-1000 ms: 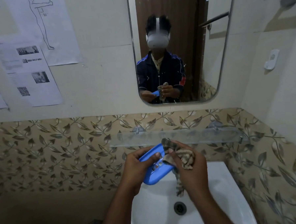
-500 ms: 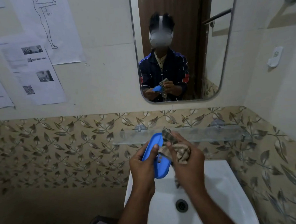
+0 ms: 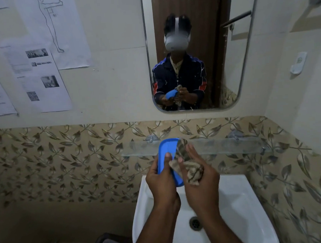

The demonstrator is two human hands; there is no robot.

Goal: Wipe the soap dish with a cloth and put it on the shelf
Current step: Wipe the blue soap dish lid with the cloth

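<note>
Above a white sink [image 3: 240, 197], the blue soap dish [image 3: 168, 154] has tipped upright since a second ago. The left hand [image 3: 162, 182] grips it; right-hand fingers [image 3: 192, 153] press the cloth [image 3: 191, 168] against it, just below the glass shelf [image 3: 228, 144]. Wiping continues.

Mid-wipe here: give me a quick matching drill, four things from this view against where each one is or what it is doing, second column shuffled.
Things:
1. soap dish
2. cloth
3. glass shelf
4. sink

Places or states:
A. fixed to the leaf-patterned wall, below the mirror
B. white, under both hands, drain visible
C. blue, held by the left hand
D. striped, bunched in the right hand, pressed against the dish

Pairs: 1-C, 2-D, 3-A, 4-B
</note>
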